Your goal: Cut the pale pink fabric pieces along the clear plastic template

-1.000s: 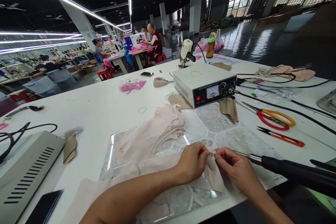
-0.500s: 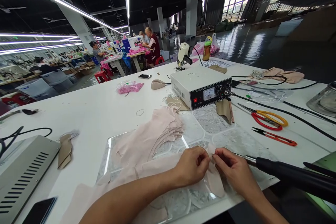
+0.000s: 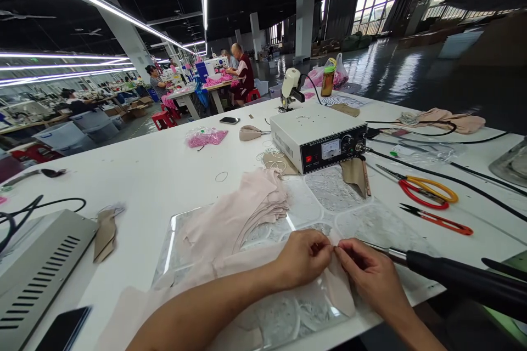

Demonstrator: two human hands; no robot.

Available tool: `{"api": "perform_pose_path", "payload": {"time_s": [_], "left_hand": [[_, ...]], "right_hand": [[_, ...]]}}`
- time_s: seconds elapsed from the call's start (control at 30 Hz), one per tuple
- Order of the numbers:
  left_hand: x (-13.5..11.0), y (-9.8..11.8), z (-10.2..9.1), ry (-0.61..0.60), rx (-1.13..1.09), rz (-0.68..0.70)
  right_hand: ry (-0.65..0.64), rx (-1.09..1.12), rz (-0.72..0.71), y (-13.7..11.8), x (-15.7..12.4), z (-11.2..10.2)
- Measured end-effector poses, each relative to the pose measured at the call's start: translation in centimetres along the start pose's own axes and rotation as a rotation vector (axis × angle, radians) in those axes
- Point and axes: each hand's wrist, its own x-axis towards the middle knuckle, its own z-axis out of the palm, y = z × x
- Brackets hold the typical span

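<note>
While the left hand (image 3: 307, 259) and right hand (image 3: 368, 267) pinch a pale-pink cloth piece (image 3: 340, 289), its work seems unfinished, and beyond the grip lies a layered pale-pink cloth stack (image 3: 249, 200).

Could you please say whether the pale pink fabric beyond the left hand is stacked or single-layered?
Stacked: the pale pink fabric shows several overlapping edges along its right side.

- Cloth (image 3: 341, 290): matt, thin fabric
- Board (image 3: 370, 219): glossy, smooth, glass-like
- Tabletop (image 3: 135, 181): smooth, faint sheen
- Box (image 3: 317, 120): matt, metal-looking casing
- Scissors (image 3: 407, 179): metal blades, smooth plastic-looking handles
- Floor (image 3: 395, 66): glossy
</note>
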Motion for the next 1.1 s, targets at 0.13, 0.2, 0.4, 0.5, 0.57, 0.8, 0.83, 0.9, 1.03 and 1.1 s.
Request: {"api": "perform_pose_path", "payload": {"time_s": [0.13, 0.2, 0.4, 0.5, 0.57, 0.8, 0.83, 0.9, 1.03, 1.1], "left_hand": [[-0.1, -0.2, 0.4, 0.046, -0.014, 0.022], [-0.2, -0.3, 0.6, 0.062, -0.007, 0.031], [-0.4, -0.1, 0.9, 0.103, 0.018, 0.019], [-0.4, 0.2, 0.8, 0.123, 0.020, -0.008], [-0.4, 0.3, 0.6, 0.141, 0.018, -0.023], [-0.4, 0.3, 0.2, 0.063, -0.034, -0.127], [-0.4, 0.3, 0.2, 0.074, -0.048, -0.132], [-0.3, 0.2, 0.3, 0.129, -0.087, -0.135], [-0.1, 0.3, 0.4, 0.175, -0.143, -0.145], [-0.1, 0.4, 0.6, 0.153, -0.149, -0.150]], "right_hand": [[0.043, -0.061, -0.048, -0.1, -0.1, 0.4], [0.067, -0.093, -0.063, -0.2, -0.2, 0.6], [0.080, -0.174, -0.086, -0.4, -0.2, 1.0], [0.083, -0.201, -0.080, -0.1, -0.2, 1.1], [0.093, -0.207, -0.070, 0.1, -0.2, 1.1], [0.040, -0.177, -0.039, -0.1, -0.3, 0.2], [0.038, -0.176, -0.034, -0.1, -0.3, 0.1], [0.041, -0.179, -0.019, 0.0, -0.4, -0.3], [0.031, -0.154, 0.003, -0.2, -0.5, -0.8], [-0.003, -0.120, -0.001, -0.6, -0.4, -0.9]]}}
